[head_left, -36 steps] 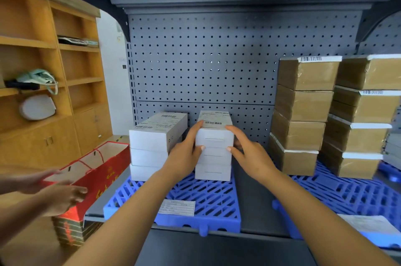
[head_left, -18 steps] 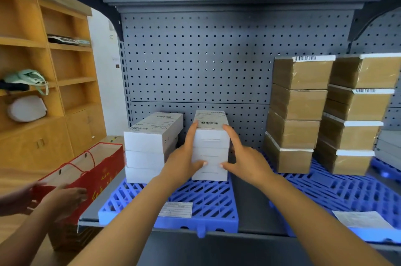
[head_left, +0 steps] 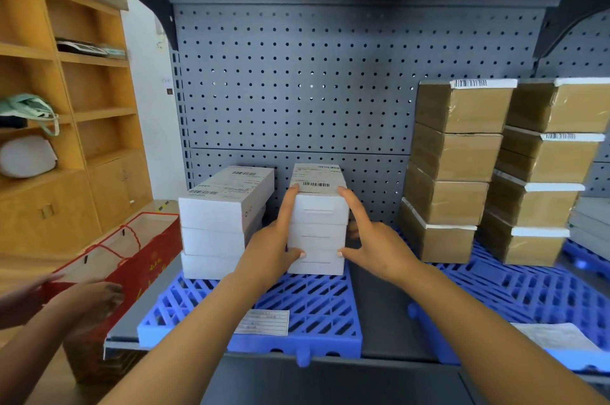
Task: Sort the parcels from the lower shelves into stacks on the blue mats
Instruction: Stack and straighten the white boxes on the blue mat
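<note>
A barcoded label, its print too small to be read, is seen atop the white stack (head_left: 317, 239) on the blue mat (head_left: 323, 335). Gold writing on the red bag (head_left: 148, 259) is illegible too. The stack is pressed between the left hand (head_left: 269, 251) and right hand (head_left: 379, 246), fingers spread apart: index fingers at the top box, thumbs at the lowest. Against a second ago, the thumbs are set lower. Left of the fingers a neighbouring stack (head_left: 218, 223) stands close. Right of them bare shelf (head_left: 373, 322) is left before the brown parcels (head_left: 452, 173).
</note>
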The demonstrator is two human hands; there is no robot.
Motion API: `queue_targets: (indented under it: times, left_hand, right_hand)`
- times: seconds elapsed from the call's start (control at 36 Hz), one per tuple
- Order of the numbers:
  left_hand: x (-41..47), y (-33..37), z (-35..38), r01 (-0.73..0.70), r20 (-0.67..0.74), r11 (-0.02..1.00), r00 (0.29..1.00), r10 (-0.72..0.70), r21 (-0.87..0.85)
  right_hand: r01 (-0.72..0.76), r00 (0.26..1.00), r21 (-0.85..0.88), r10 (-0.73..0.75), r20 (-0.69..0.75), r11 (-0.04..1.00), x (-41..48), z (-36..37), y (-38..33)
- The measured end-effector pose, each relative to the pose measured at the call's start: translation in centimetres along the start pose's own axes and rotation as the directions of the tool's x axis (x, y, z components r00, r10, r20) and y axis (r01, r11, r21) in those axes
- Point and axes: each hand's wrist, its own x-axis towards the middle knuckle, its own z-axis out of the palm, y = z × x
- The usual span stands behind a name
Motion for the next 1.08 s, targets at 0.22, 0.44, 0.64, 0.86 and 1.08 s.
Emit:
queue_targets:
  times: [0.22, 0.44, 0.64, 0.86, 1.08]
  left_hand:
    - [-0.3, 0.2, -0.5, 0.015, 0.021, 1.000, 1.000, -0.015, -0.013]
    - [-0.3, 1.6, -0.6, 0.014, 0.026, 0.996, 1.000, -0.016, 0.086]
    - [-0.7, 3.5, -4.1, -0.104, -0.038, 0.975, 0.993, 0.113, 0.197]
    - [-2.4, 2.4, -9.8, -0.213, -0.102, 0.920, 0.961, 0.258, 0.328]
    - [-3.7, -2.4, -12.5, -0.058, -0.174, 0.932, 0.976, 0.127, 0.359]
  right_hand:
    - [-0.003, 1.000, 0.006, 0.003, 0.013, 1.000, -0.1, -0.1, -0.1]
    - [0.047, 0.997, -0.168, -0.057, -0.054, 0.985, -0.6, -1.2, -0.9]
    - [0.192, 0.963, -0.229, -0.229, -0.145, 0.954, -1.4, -3.1, -2.9]
    - [0.265, 0.942, -0.218, -0.300, -0.151, 0.940, -1.5, -3.7, -6.6]
    - [0.259, 0.966, -0.054, -0.259, 0.005, 0.964, -0.7, -0.7, -10.4]
